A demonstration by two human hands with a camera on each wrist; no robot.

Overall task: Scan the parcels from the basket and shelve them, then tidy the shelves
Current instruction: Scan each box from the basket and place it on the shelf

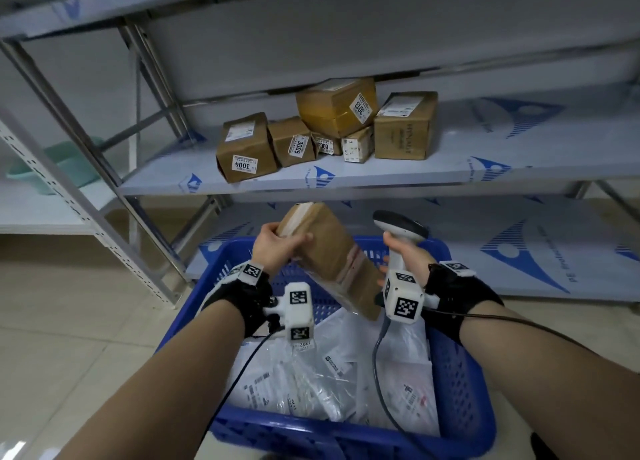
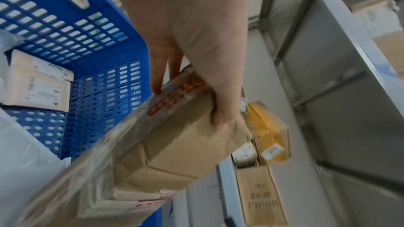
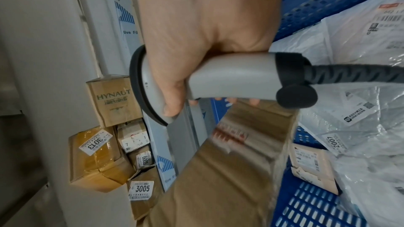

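Observation:
My left hand (image 1: 277,243) (image 2: 196,78) grips the top end of a long brown cardboard parcel (image 1: 329,252) (image 2: 157,144) (image 3: 229,170), held tilted above the blue basket (image 1: 460,383) (image 2: 72,28). My right hand (image 1: 403,257) (image 3: 196,40) is wrapped round the handle of a grey barcode scanner (image 1: 398,231) (image 3: 229,75), right beside the parcel's lower end; its fingertips touch the parcel's side. The scanner head points away toward the shelf. White plastic mailer parcels (image 1: 311,380) (image 3: 360,110) lie in the basket.
Several brown boxes (image 1: 329,130) (image 3: 96,158), labelled 3004, 3005, 3013, stand on the middle shelf (image 1: 485,162). The lower shelf (image 1: 519,252) lies behind the basket. A green tub (image 1: 65,169) sits on the left rack. The scanner cable (image 1: 381,373) trails into the basket.

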